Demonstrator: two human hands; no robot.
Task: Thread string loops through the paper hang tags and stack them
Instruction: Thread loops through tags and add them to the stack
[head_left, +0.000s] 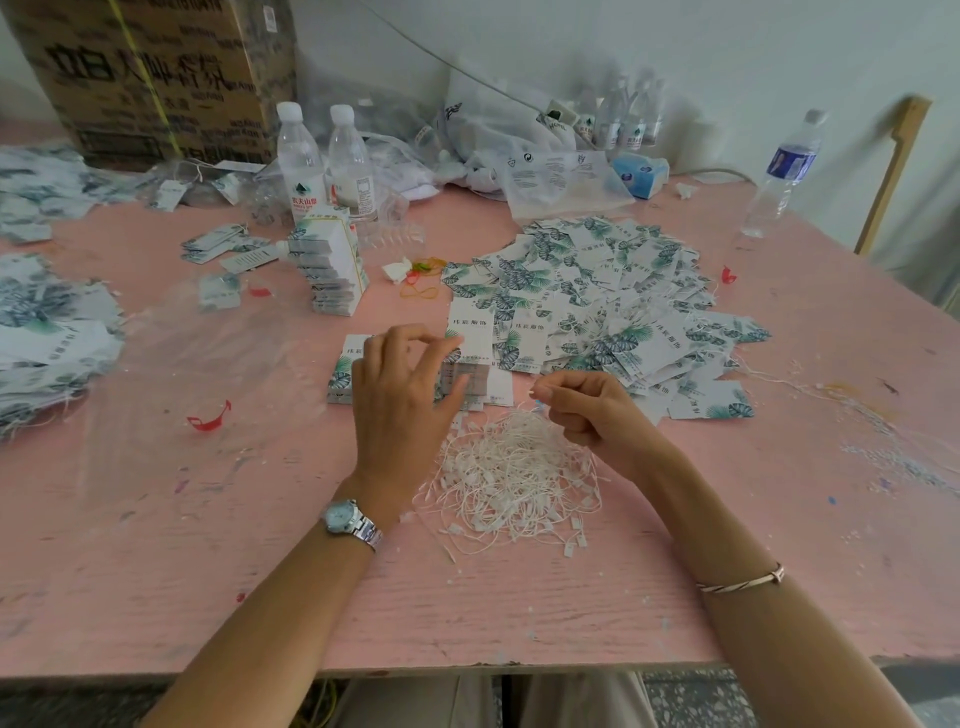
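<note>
- Pinching one string (536, 393) between thumb and forefinger of my right hand (587, 410), just above the loose pile (514, 473) lying mid-bench (208, 545) toward the near edge.
- My left hand (400, 400) curves over the unthreaded stack (475, 382), forefinger at the top tag (470, 332), thumb by the stack's side; I cannot tell whether it grips.
- Done: a broad heap (597, 296) of strung tags toward the right edge, loose rather than stacked.
- Left, I judge: this stack, the tall packs (332, 270) farther back, and the stacking itself.
</note>
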